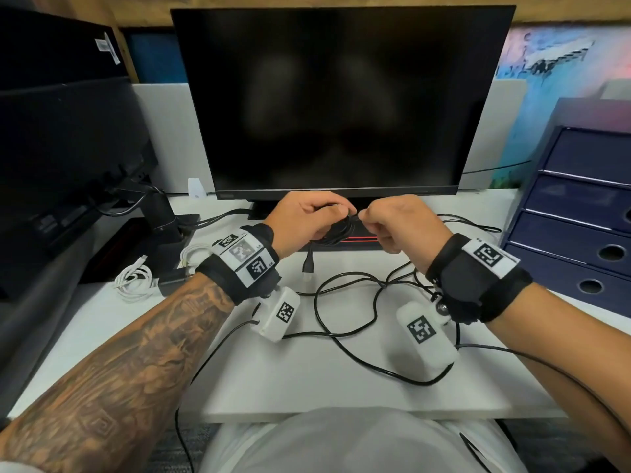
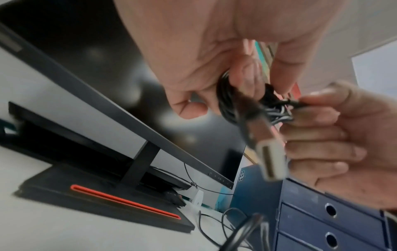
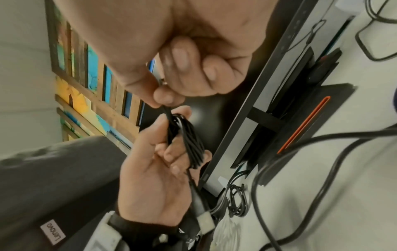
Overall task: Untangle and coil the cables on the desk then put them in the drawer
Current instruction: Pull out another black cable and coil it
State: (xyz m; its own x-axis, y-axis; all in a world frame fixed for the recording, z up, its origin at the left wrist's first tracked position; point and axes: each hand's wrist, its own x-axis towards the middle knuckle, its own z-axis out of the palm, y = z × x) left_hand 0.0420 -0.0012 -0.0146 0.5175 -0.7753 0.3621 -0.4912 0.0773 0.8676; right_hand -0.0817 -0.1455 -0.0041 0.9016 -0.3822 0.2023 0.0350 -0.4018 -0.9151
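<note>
My left hand [image 1: 307, 213] grips a small coil of black cable [image 1: 336, 232] in front of the monitor's base. Its USB plug [image 1: 308, 268] hangs down below the hand. My right hand [image 1: 392, 220] pinches the cable's other end right beside the coil. The left wrist view shows the coil [image 2: 234, 105] in my left hand [image 2: 214, 71], the plug [image 2: 269, 163] dangling and my right hand [image 2: 335, 135] alongside. In the right wrist view my right hand [image 3: 167, 95] pinches the cable end above the coil [image 3: 191, 146]. Another black cable [image 1: 345, 322] lies in loose loops on the desk [image 1: 341, 387].
A monitor [image 1: 341, 97] stands behind my hands, its base [image 1: 341, 242] marked by a red stripe. A blue drawer unit [image 1: 577, 213] sits at the right. White cables [image 1: 135, 276] and a black charger [image 1: 172, 283] lie at the left, beside another monitor [image 1: 68, 158].
</note>
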